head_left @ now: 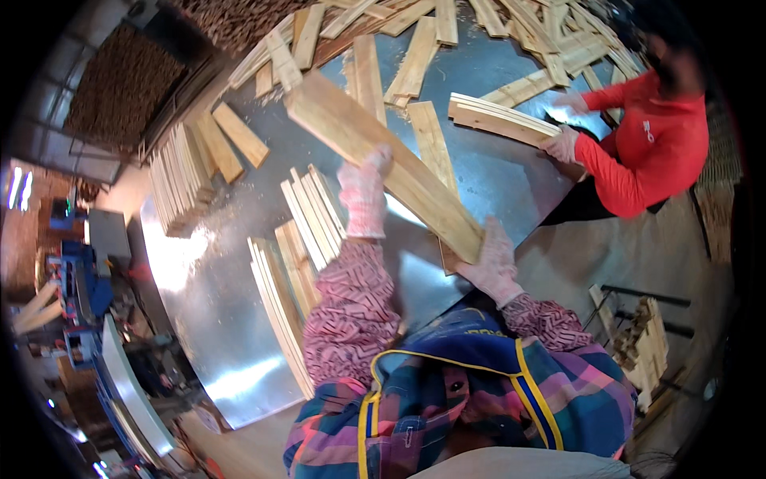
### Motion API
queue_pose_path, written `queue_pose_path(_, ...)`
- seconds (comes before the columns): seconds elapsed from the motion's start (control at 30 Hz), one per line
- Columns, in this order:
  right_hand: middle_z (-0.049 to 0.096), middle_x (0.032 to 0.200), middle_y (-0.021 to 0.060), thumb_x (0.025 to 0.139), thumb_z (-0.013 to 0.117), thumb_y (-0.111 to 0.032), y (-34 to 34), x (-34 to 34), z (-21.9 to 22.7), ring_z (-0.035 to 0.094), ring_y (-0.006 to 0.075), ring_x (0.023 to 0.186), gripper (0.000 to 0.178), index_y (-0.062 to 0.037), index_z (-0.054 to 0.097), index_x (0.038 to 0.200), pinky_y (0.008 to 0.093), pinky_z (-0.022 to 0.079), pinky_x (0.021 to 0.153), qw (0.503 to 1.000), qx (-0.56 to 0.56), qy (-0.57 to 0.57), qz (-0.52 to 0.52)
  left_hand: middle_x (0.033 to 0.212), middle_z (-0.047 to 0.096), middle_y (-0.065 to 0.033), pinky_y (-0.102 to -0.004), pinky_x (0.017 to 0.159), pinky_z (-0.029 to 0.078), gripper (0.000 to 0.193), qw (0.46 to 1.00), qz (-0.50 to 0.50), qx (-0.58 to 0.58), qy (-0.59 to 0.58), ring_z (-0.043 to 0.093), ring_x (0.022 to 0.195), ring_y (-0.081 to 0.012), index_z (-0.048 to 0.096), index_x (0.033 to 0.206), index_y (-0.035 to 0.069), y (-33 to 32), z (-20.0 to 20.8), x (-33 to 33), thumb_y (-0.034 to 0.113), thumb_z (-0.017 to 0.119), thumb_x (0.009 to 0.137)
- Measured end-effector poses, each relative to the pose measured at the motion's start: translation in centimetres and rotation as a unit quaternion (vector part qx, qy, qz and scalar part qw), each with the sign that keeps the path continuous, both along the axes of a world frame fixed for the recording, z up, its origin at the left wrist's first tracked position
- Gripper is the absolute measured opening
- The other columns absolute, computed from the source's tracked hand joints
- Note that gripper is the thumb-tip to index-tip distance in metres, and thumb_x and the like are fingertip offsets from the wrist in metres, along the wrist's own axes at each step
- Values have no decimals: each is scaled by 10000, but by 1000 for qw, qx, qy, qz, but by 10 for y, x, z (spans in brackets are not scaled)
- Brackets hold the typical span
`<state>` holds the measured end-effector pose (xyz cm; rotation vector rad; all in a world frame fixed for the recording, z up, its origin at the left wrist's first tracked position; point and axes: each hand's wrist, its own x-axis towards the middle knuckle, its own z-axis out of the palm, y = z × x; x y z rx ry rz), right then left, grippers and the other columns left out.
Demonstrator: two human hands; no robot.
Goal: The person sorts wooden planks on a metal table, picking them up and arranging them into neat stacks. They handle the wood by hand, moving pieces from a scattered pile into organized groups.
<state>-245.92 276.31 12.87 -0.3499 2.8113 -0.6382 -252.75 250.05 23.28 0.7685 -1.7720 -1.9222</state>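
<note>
A long flat wooden board (419,191) is held slantwise above the metal-topped table (219,311). My left hand (365,194), in a pale pinkish glove, grips the board's left edge near its middle. My right hand (492,266), gloved alike, is closed around the near end. Below the raised board lies another board (433,144), partly covered by it. Beside my left forearm are a small group of narrow boards (307,219) and another group (275,307) nearer to me.
Across the table, a person in red (650,136) holds several stacked boards (503,120) in gloved hands. Loose boards (550,40) heap along the far edge. A row of boards (177,182) stands at the left. Blue machinery (88,283) is beyond, and a rack with wood pieces (642,343) stands right.
</note>
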Motion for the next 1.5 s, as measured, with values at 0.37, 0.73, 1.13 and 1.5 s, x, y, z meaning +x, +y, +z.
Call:
queue_pose_path(0.37, 537, 1312, 195, 903, 630, -252, 177, 58, -132, 565, 343, 1113, 530, -235, 510, 1419, 398, 507, 903, 856, -357, 97, -363, 1243, 645, -64, -297, 984, 477, 678, 730, -671, 72, 111, 588, 1150, -137, 473, 1490, 67, 232, 25, 46, 214, 770, 898)
queue_pose_path(0.73, 647, 1005, 136, 882, 665, -391, 462, 19, -138, 681, 348, 909, 398, -134, 668, 1186, 415, 574, 819, 799, -164, -71, -574, 1449, 562, -151, -389, 1092, 434, 713, 616, -702, -237, -269, 532, 1324, -374, 432, 1528, 173, 404, -145, 43, 498, 646, 930)
queue_pose_path(1.13, 690, 1066, 194, 898, 695, -245, 702, -82, -155, 702, 330, 888, 465, -55, 608, 1314, 430, 603, 694, 718, -269, -13, -642, 1415, 571, -215, -391, 1078, 431, 695, 490, -837, -229, -82, 551, 1302, -372, 420, 1529, 138, 672, -181, -78, 461, 637, 952)
queue_pose_path(1.5, 706, 878, 245, 891, 675, -420, 962, -276, -148, 703, 425, 810, 398, -53, 682, 1044, 511, 556, 708, 741, -15, 70, -668, 1512, 497, -151, -353, 1108, 441, 702, 590, -599, 341, -420, 469, 1400, -282, 406, 1509, -2, 824, -156, -190, 319, 705, 960)
